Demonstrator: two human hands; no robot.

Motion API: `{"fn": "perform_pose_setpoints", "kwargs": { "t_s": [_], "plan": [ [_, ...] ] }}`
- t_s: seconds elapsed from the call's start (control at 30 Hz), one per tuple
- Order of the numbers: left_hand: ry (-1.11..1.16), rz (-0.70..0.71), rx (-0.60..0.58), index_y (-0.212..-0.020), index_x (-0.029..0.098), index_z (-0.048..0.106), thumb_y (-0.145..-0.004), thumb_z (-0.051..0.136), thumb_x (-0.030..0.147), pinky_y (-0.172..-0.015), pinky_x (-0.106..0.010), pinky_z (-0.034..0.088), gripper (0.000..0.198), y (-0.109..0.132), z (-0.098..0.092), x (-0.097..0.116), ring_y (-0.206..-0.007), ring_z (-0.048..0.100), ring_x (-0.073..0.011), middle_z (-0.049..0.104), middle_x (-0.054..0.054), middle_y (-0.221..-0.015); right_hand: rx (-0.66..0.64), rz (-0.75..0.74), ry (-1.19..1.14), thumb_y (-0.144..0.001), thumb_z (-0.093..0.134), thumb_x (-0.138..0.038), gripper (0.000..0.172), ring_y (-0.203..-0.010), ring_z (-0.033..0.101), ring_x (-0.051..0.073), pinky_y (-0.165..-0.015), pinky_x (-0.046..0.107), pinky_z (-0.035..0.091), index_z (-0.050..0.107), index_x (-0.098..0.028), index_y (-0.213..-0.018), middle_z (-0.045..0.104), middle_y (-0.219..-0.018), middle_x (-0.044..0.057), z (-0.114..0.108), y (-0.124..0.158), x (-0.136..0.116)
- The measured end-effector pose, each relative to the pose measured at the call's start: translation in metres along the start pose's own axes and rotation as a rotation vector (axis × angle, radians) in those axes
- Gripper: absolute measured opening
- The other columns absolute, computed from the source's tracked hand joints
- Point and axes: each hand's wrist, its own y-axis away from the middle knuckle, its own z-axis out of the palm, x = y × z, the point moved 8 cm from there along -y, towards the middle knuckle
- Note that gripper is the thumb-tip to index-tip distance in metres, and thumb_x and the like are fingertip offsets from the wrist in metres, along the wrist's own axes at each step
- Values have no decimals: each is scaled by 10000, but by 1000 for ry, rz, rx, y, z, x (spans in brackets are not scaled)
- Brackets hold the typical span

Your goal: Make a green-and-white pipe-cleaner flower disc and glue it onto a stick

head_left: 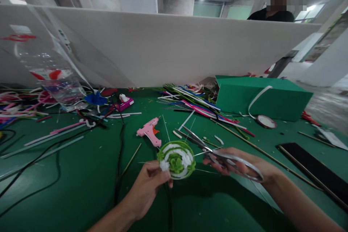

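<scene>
My left hand pinches the lower left edge of a round green and white pipe-cleaner coil, with thin clear spokes sticking out around its rim. In my right hand is a pair of metal scissors, blades parted and pointing up and left. The blades lie just right of the coil, close to its spokes; whether they touch one cannot be told. Behind the coil a pink glue gun rests on the green table.
Pipe cleaners lie in a heap at the back, beside a green box. A large plastic bottle stands at left. Black cables cross the table. A white partition borders it; a person is beyond.
</scene>
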Motion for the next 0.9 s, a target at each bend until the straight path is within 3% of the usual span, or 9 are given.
{"fn": "perform_pose_setpoints", "kwargs": {
  "t_s": [0.17, 0.9],
  "plan": [
    [4, -1, -3, -596, 190, 707, -509, 838, 257, -501, -241, 475, 171, 1, 0, -1, -591, 580, -140, 651, 1, -671, 69, -44, -80, -663, 591, -652, 700, -787, 480, 188, -709, 300, 432, 567, -187, -1185, 546, -933, 94, 2, -1, -6],
    [-56, -46, -37, -665, 172, 722, -589, 795, 281, -528, -250, 446, 152, -1, 5, -4, -618, 536, -138, 643, -25, -728, 105, -23, -50, -647, 625, -641, 692, -639, 409, 101, -546, 200, 365, 611, -127, -1111, 513, -801, 34, -3, -6, -1]
  ]
}}
